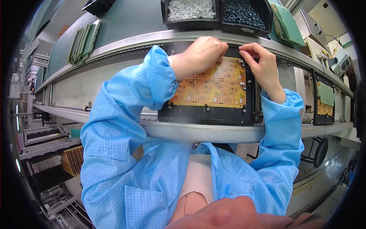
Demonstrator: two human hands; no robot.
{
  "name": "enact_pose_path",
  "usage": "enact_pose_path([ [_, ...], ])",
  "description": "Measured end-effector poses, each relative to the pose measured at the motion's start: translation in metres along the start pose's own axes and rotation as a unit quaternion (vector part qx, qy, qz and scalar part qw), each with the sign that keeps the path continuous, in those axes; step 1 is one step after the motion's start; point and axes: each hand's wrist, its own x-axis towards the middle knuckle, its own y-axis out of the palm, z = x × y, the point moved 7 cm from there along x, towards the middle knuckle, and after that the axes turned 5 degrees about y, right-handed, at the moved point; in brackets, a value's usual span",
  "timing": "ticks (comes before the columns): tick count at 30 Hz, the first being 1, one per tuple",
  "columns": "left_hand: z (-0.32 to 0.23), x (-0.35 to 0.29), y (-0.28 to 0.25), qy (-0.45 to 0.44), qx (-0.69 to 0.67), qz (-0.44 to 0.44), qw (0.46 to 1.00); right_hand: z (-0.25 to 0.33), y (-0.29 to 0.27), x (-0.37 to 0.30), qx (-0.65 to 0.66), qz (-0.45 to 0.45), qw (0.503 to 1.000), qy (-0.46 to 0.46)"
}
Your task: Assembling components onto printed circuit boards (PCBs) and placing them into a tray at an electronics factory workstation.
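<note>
1. A person's left hand is reaching over a yellow circuit board, fingers bunching; whether they are gripping anything, one cannot tell.
2. The right hand is hovering near the board's upper right corner, thumb and forefinger nearly meeting; any hold is staying unclear.
3. The board is lying in a black tray, two black bins standing beyond.
</note>
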Motion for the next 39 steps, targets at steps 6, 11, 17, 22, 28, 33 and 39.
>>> enact_pose_path([
  [6,0.008,-0.008,-0.016,0.048,-0.059,-0.154,0.985,-0.009,-0.002,-0.003,0.019,0.012,0.999,0.036],
  [11,0.061,0.014,-0.07,-0.033,0.114,-0.264,0.957,-0.024,0.004,-0.002,0.085,0.058,0.992,0.076],
  [17,0.104,0.048,-0.058,-0.118,0.166,-0.143,0.968,-0.027,0.021,-0.003,0.26,0.135,0.942,0.162],
  [22,0.112,0.041,-0.06,-0.116,0.146,-0.155,0.97,-0.03,0.028,-0.007,0.364,0.169,0.887,0.229],
  [28,0.098,0.039,-0.064,-0.048,0.142,-0.241,0.959,-0.028,0.032,-0.009,0.337,0.169,0.894,0.242],
  [33,0.09,0.039,-0.072,-0.033,0.046,-0.26,0.964,-0.013,0.03,-0.005,0.074,0.129,0.977,0.154],
  [39,0.091,0.047,-0.069,-0.019,0.048,-0.222,0.974,0.015,0.033,-0.004,-0.11,0.084,0.99,0.023],
])
